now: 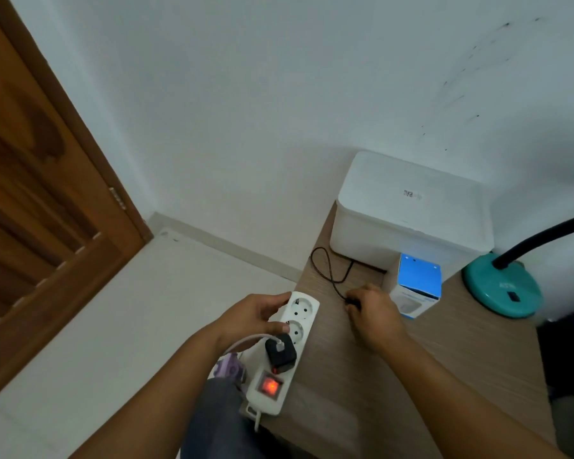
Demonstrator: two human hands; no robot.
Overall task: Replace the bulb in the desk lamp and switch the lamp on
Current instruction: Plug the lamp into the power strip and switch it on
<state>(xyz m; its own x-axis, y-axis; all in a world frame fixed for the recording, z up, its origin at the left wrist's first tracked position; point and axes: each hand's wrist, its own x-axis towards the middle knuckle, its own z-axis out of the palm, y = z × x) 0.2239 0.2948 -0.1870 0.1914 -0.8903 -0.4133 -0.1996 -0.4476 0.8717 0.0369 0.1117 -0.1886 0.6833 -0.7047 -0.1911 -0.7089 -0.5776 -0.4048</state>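
Observation:
A white power strip (290,352) lies along the left edge of the wooden table (411,376), its red switch (268,386) lit and a black adapter (280,352) in one socket. My left hand (252,318) grips the strip's far end beside two free sockets. My right hand (373,314) is closed on the black plug (352,301) of a thin black cord (328,270). The teal desk lamp base (502,288) with its black neck (544,236) stands at the right; its head is out of view. A blue and white bulb box (418,284) stands between hand and lamp.
A white lidded box (411,207) sits at the back of the table against the wall. A wooden door (40,193) stands at the left. A purple object (229,369) lies under my left wrist beside the strip.

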